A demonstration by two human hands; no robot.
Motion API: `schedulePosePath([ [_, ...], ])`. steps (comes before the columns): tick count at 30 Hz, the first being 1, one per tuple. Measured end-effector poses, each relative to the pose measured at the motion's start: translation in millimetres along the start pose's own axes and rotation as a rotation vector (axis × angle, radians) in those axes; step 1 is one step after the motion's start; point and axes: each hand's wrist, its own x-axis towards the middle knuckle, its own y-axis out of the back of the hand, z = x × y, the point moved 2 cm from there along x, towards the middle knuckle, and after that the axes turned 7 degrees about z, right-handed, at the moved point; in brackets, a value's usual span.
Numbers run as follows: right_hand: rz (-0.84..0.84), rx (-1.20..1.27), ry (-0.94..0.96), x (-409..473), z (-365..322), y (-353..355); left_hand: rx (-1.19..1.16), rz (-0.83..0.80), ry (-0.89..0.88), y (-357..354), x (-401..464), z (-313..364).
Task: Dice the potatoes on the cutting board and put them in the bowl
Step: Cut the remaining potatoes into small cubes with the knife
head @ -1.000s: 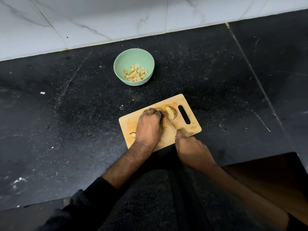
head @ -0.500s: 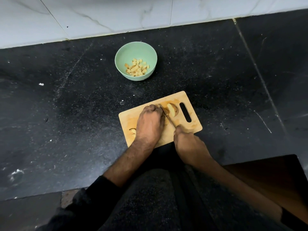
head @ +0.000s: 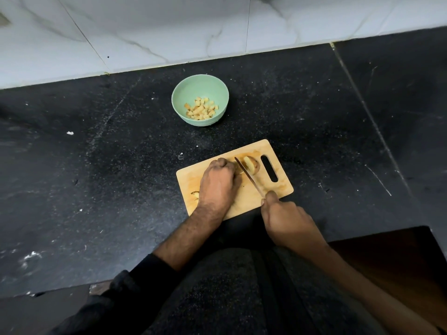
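The black stone tabletop (head: 121,189) is carrying everything, with the green bowl (head: 200,99) sitting well back near the white wall and already holding a small heap of diced potato (head: 200,108). Nearer the person, the wooden cutting board (head: 244,199) is lying at an angle, its handle slot to the right.

The left hand (head: 219,184) is curling its fingers down over a potato piece (head: 238,169) and pinning it to the board; most of that piece is hidden under the knuckles, so its size is hard to judge. The right hand (head: 287,221) is gripping the handle of the knife (head: 249,176), whose blade is running diagonally between the pinned piece and 1 cut potato half (head: 251,164) lying just beside it. A small scrap (head: 195,194) is resting near the board's left edge.

To slice well here, the left fingertips should be tucking back behind the knuckles, since the blade is passing right next to them. The tip should be staying low while the heel is rocking down, and the cuts should be matching the cubes in the bowl. The loose half is better nudged clear so it is not rolling under the blade
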Motion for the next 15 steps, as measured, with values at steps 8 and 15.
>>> schedulePosePath([
  [8,0.036,0.021,0.049,9.4,-10.4,-1.8,-0.098,-0.020,0.052,1.0,-3.5,-4.9],
  [15,0.010,0.010,0.042,12.0,-16.7,-8.8,-0.154,0.021,0.043,5.2,-11.1,-11.4],
])
